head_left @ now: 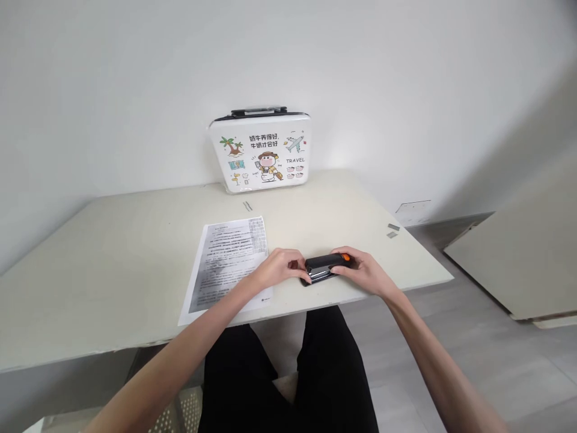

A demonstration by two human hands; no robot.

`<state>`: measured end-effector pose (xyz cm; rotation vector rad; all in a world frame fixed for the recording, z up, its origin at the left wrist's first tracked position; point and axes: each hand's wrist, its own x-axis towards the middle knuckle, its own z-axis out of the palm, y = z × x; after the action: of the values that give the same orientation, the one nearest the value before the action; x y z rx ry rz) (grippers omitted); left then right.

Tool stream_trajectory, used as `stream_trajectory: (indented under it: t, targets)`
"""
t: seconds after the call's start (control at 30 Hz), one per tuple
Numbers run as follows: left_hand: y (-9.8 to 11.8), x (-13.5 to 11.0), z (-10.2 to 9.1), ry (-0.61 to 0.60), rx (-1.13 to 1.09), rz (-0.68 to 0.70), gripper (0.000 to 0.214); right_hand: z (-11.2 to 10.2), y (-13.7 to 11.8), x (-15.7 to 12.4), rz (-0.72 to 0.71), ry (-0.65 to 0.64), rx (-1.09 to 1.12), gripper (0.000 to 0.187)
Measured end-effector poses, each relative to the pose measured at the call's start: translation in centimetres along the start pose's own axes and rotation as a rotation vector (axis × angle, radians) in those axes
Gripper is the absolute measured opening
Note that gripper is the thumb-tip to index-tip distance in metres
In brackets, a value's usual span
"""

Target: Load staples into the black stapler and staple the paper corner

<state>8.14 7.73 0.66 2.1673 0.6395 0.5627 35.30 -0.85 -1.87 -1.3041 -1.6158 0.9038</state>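
Note:
A black stapler with a shiny metal strip along its side and an orange patch at its right end lies near the front edge of the table. My left hand is closed, thumb and fingers pinching the stapler's left end. Around its right end, my right hand has its fingers on the far side and its thumb on the near side. Left of the stapler rests a printed sheet of paper, partly covered by my left hand and forearm.
The pale table stands against a white wall. At the back is an upright white case with cartoon prints and a black handle. Small grey strips, perhaps staples, lie before the case and near the right edge.

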Motion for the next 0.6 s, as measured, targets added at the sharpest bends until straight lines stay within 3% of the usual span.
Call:
stream_trajectory:
  t: [0.17, 0.27, 0.4, 0.6]
  targets:
    - [0.3, 0.0, -0.1, -0.014, 0.06, 0.025, 0.044, 0.4, 0.2, -0.1, -0.021, 0.03, -0.003, 0.044]
    - [1.1, -1.5, -1.0, -0.005, 0.217, 0.027, 0.038, 0.7, 0.0, -0.2, -0.03, 0.043, -0.022, 0.042]
    - [2.3, -6.5, -3.2, -0.011, 0.408, 0.008, 0.054, 0.8, -0.3, -0.4, 0.002, 0.037, -0.052, 0.044]
    - [3.3, -15.9, -5.3, -0.123, 0.662, -0.135, 0.102, 0.7, -0.5, -0.8, 0.019, 0.04, -0.068, 0.046]
